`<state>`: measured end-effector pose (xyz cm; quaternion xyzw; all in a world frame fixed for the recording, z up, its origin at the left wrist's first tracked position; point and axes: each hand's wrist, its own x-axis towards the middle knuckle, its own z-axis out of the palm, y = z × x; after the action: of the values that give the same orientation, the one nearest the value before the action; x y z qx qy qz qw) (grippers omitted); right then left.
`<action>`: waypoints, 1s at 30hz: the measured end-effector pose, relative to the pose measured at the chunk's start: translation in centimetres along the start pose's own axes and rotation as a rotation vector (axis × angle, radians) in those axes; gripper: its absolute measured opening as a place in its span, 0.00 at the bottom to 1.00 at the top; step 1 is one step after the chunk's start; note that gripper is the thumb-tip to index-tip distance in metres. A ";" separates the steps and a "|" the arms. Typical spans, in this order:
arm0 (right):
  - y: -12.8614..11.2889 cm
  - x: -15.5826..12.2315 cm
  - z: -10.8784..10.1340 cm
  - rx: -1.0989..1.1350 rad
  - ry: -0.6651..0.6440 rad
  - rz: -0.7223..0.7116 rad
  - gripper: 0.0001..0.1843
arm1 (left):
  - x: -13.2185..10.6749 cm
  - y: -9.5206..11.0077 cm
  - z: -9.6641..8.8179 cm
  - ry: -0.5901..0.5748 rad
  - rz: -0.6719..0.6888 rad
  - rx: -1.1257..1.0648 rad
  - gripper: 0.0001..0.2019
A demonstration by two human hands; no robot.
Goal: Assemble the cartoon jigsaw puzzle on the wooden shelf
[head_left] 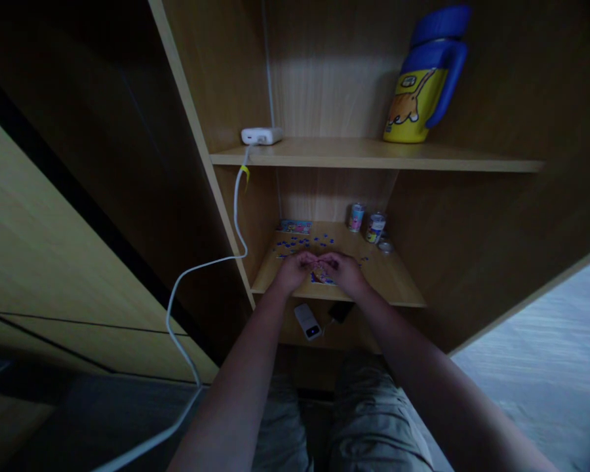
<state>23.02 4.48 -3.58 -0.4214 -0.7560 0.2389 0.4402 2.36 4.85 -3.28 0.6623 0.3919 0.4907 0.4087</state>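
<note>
My left hand (298, 269) and my right hand (341, 269) meet fingertip to fingertip just above the lower shelf. Both are closed in a pinch; whatever is between the fingers is too small to make out. Under and between them lies a colourful patch of joined jigsaw puzzle (323, 276), partly covered by my right hand. Behind the hands, several loose blue-backed puzzle pieces (293, 244) are scattered on the wood. A flat printed picture strip (295, 227) lies at the back left of this shelf.
Two small printed cans, one pink and blue (356, 217), one darker (375, 228), stand back right beside a round lid (385, 247). Above are a white adapter (262, 136) with a trailing cable (177, 288) and a blue-yellow jug (419, 85). Below lies a white power bank (307, 321).
</note>
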 end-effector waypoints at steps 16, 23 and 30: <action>0.1 -0.5 -0.4 0.093 -0.078 0.039 0.08 | 0.2 -0.5 -0.1 0.114 0.036 0.152 0.04; 0.1 -0.6 -0.4 0.087 -0.085 0.040 0.09 | 0.3 -0.4 -0.1 0.092 0.026 0.164 0.05; 0.4 -0.3 0.0 0.068 -0.057 0.048 0.03 | 0.1 -0.1 0.0 0.088 0.038 0.210 0.06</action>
<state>23.31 4.43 -4.02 -0.4172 -0.7494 0.2867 0.4268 2.40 5.03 -3.37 0.6866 0.4458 0.4833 0.3101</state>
